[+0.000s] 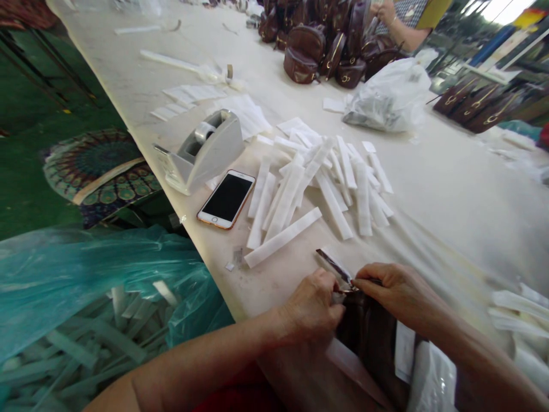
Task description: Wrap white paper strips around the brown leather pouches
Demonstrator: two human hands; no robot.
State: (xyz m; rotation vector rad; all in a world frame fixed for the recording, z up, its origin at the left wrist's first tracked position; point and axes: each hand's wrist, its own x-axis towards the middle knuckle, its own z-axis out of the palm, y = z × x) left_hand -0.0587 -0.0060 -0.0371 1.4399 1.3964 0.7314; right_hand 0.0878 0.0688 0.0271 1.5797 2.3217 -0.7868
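A dark brown leather bag (pixel 380 337) lies at the table's near edge, partly hidden by my hands and arms. My left hand (pixel 315 300) is closed, its curled fingers gripping at the bag's top end near some small metal hardware. From the right, my right hand (pixel 397 289) pinches the same spot between thumb and fingers. A narrow dark strap (pixel 333 264) with a shiny surface sticks out beyond the fingertips onto the table. A white tag (pixel 404 350) and clear plastic wrapping (pixel 433 375) lie against the bag, under my right forearm.
White strips (pixel 295 183) are heaped ahead, beside a phone (pixel 227 199) and a tape dispenser (pixel 206 149). Brown bags (pixel 304 54) and a plastic bag (pixel 388 97) stand farther back, near another person's arm (pixel 405 34). A teal plastic sack (pixel 128 252) holds more strips at left.
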